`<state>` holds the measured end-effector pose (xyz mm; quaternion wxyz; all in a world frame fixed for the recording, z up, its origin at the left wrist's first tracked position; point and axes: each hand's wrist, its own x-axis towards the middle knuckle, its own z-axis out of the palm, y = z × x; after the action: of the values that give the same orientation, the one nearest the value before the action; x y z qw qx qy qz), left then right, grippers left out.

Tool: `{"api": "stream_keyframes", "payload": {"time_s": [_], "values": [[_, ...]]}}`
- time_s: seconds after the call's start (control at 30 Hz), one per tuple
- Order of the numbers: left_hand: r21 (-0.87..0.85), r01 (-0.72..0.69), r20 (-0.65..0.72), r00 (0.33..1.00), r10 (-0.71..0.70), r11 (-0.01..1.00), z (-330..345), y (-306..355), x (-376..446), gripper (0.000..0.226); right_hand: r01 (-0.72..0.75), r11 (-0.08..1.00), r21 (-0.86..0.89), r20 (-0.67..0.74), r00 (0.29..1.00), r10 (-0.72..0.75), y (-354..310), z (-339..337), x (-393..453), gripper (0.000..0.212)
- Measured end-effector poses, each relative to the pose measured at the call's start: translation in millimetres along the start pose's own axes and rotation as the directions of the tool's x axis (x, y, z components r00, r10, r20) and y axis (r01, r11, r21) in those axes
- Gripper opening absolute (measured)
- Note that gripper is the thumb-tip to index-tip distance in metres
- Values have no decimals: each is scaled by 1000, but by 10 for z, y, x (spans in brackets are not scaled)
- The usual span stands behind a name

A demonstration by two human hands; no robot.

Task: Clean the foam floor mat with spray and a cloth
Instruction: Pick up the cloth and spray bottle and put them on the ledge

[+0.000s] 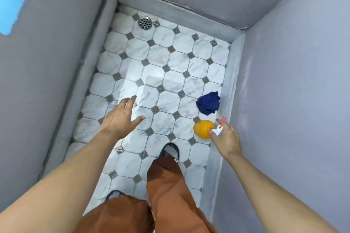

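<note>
1. Where the view starts at the bottom, two legs in rust-orange trousers (166, 191) stand on the tiled floor (170, 73), each foot in a dark slipper (170, 149); the right foot is a step ahead of the left.
2. Both bare forearms reach forward and down from the lower corners, well apart from each other.
3. The left hand (121, 117) hangs above the tiles with fingers spread and holds nothing.
4. The right hand (226, 136) is at the white and red spray head (218, 128) of an orange spray bottle (203, 128), fingers loosely around it; whether they actually clamp it I cannot tell.
5. The bottle is close to the grey ledge (223, 104) along the right wall; whether it rests on the tiles I cannot tell.
6. Just beyond the bottle, a crumpled dark blue cloth (208, 103) lies on the tiles against that same ledge.
7. The foam floor mat does not show in this view.
8. Farther on, a round metal drain (145, 23) sits near the far left corner of the floor.
9. Grey walls (293, 62) close the space on three sides, and a bright blue patch (10, 9) shows at the upper left.
</note>
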<state>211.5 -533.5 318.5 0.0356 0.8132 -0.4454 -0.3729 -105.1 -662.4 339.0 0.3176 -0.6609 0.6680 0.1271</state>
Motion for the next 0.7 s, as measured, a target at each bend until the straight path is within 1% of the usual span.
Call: {"api": "stream_keyframes", "payload": {"time_s": [0.03, 0.13, 0.2, 0.3, 0.4, 0.47, 0.5, 0.6, 0.67, 0.7], "values": [[-1, -15, -1, 1000, 15, 1000, 17, 123, 126, 79, -30, 999, 39, -7, 1000, 31, 101, 12, 21, 62], [13, -50, 40, 998, 49, 999, 196, 560, 536, 74, -176, 966, 190, -26, 983, 184, 404, 47, 112, 73], [29, -80, 83, 994, 77, 996, 355, 792, 751, 68, -243, 934, 262, 15, 969, 248, 546, 130, 169, 75], [99, -162, 197, 970, 140, 982, 662, 1065, 1126, 51, -372, 858, 354, 122, 928, 352, 787, 420, 294, 72], [191, -271, 261, 941, 217, 944, 1033, 1250, 1586, 41, -446, 799, 404, 142, 893, 426, 968, 832, 495, 76], [199, -301, 252, 935, 248, 933, 1320, 1338, 1932, 38, -426, 793, 435, 88, 897, 433, 1106, 1167, 714, 80], [200, -323, 254, 929, 270, 925, 1465, 1359, 2091, 38, -387, 785, 483, 39, 905, 423, 1148, 1318, 811, 82], [275, -413, 282, 898, 337, 868, 1869, 1432, 2571, 37, -195, 763, 617, -162, 917, 365, 1217, 1653, 1124, 88], [295, -409, 267, 903, 337, 863, 2162, 1519, 2876, 36, -89, 742, 664, -281, 890, 358, 1260, 1786, 1313, 82], [287, -403, 256, 906, 336, 869, 2282, 1569, 2998, 35, -33, 742, 670, -354, 864, 358, 1252, 1815, 1391, 73]]}}
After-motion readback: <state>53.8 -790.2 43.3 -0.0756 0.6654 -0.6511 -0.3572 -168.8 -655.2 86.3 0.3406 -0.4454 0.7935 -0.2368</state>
